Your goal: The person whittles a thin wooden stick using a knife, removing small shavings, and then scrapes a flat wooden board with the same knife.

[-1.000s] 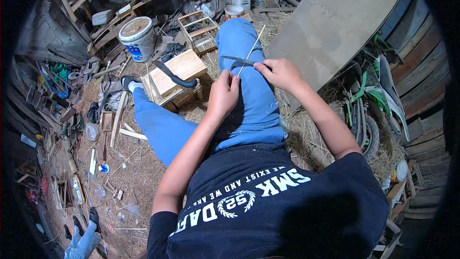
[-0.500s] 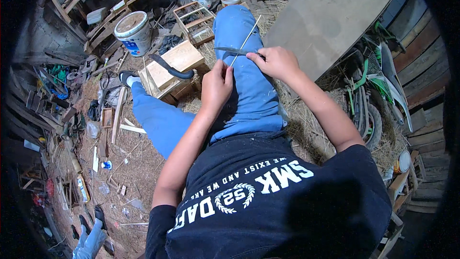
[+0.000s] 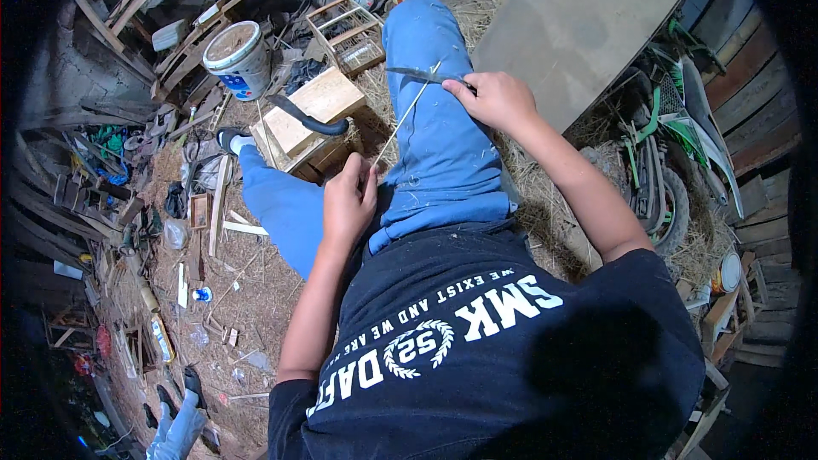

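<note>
My left hand [image 3: 350, 197] pinches the lower end of a thin pale stick [image 3: 407, 113], probably wood or bamboo. The stick slants up and right across my blue-trousered thigh [image 3: 443, 140]. In my right hand [image 3: 499, 102], closed round its dark handle, is a knife [image 3: 423, 76]. Its blade points left and meets the stick near the upper end. Pale shavings cling to the trousers over my thigh. Left of my knee, a curved dark blade [image 3: 308, 116] lies on a wooden block [image 3: 327, 95].
Beyond the block are a white bucket [image 3: 233, 49] and a small wooden frame [image 3: 347, 32]. A large flat board [image 3: 588, 17] leans at the right, near a green motorbike [image 3: 665, 153]. Another person's legs [image 3: 178, 426] show at lower left. Wood scraps litter the straw-covered floor [image 3: 256, 290].
My left hand has drawn back toward my waist and left, pulling the stick down along the knife. The blade now meets the stick closer to its tip. My right hand has barely moved.
</note>
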{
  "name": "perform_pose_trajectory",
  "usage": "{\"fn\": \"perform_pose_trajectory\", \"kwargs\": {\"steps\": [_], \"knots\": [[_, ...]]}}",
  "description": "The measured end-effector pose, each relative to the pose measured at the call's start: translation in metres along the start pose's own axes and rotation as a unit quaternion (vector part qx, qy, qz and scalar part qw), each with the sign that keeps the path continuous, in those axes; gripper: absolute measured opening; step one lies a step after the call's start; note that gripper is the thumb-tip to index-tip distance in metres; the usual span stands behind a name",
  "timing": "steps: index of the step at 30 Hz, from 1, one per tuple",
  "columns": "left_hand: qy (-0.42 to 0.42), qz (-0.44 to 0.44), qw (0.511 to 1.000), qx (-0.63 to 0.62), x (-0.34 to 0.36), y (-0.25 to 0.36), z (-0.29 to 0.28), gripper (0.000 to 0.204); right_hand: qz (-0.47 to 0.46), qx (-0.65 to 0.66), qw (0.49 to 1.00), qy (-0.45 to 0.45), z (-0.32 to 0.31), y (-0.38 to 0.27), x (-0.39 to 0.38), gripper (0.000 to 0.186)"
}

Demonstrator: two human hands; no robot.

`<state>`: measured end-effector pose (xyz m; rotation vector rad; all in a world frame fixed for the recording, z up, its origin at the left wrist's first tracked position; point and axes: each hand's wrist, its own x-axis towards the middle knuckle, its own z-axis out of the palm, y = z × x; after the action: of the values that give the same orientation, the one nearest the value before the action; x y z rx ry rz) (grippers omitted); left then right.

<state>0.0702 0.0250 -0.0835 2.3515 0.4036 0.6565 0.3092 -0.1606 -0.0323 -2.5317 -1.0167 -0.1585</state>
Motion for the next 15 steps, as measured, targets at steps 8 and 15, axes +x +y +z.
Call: {"fn": "perform_pose_trajectory", "kwargs": {"steps": [8,15], "knots": [[-0.005,-0.004,1.0,0.022,-0.015,0.008,-0.021,0.024,0.024,0.013,1.0,0.008,0.006,-0.001,0.0,0.064],[0.0,-0.033,0.999,-0.037,-0.021,-0.004,-0.018,0.021,0.041,0.15,0.987,0.031,0.03,0.02,0.004,0.064]]}}
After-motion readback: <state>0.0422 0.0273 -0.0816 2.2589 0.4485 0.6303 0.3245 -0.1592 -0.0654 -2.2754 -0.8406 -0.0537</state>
